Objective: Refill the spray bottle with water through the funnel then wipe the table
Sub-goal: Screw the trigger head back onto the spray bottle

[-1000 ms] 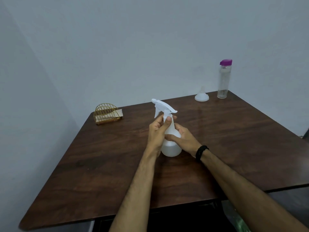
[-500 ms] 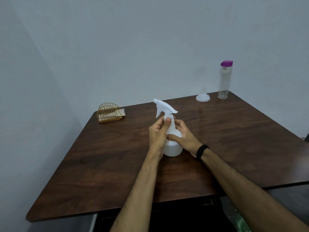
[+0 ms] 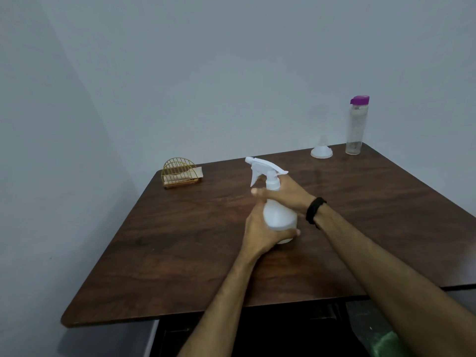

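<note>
Head view: white spray bottle (image 3: 279,215) upright at mid-table (image 3: 180,240), left hand (image 3: 262,228) fingers wrapped round its body, right hand (image 3: 286,193) fingers closed round the neck; funnel (image 3: 321,150) and water bottle (image 3: 356,127) at far right edge.

Hands swapped places on the spray bottle

The left hand (image 3: 260,228) has dropped from the neck to cup the round body of the spray bottle (image 3: 278,215) from the near-left side, while the right hand (image 3: 283,195) has risen from the body to wrap the neck just under the trigger head (the bottle now leans slightly to the left).
</note>
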`<act>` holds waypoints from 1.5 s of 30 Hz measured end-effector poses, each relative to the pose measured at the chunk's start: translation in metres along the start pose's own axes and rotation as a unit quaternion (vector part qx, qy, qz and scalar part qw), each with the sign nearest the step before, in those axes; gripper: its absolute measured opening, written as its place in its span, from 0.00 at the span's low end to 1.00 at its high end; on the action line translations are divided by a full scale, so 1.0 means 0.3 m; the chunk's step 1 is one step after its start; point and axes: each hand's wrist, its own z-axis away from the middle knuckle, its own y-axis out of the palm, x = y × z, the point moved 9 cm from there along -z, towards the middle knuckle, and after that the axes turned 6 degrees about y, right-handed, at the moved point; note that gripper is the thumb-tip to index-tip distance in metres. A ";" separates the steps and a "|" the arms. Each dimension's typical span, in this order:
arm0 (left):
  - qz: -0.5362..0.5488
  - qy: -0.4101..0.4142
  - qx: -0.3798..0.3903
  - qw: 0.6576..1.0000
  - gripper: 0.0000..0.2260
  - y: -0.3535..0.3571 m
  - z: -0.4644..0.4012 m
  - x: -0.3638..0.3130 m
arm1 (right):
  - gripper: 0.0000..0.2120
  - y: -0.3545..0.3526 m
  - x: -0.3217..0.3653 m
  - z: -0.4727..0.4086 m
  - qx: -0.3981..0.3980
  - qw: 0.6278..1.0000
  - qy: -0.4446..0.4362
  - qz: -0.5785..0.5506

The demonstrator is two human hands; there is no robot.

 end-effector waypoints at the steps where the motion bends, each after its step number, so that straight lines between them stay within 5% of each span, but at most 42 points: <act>1: -0.014 -0.013 -0.001 1.000 0.43 0.001 0.004 0.000 | 0.19 0.000 0.014 -0.007 0.007 1.000 -0.002 -0.018; 6: 0.045 -0.069 0.029 0.996 0.39 0.050 0.037 -0.004 | 0.21 0.017 -0.016 -0.025 0.092 0.992 0.084 -0.030; 16: 0.272 -0.219 0.038 0.936 0.20 0.297 0.180 -0.110 | 0.13 -0.087 -0.189 0.074 0.107 0.941 0.314 0.060; 24: 0.289 -0.245 0.046 0.924 0.26 0.388 0.217 -0.173 | 0.16 -0.188 -0.240 0.133 0.069 0.921 0.368 0.112; 45: 0.253 -0.208 0.031 0.944 0.28 0.371 0.174 -0.138 | 0.19 -0.183 -0.204 0.093 0.066 0.941 0.316 0.105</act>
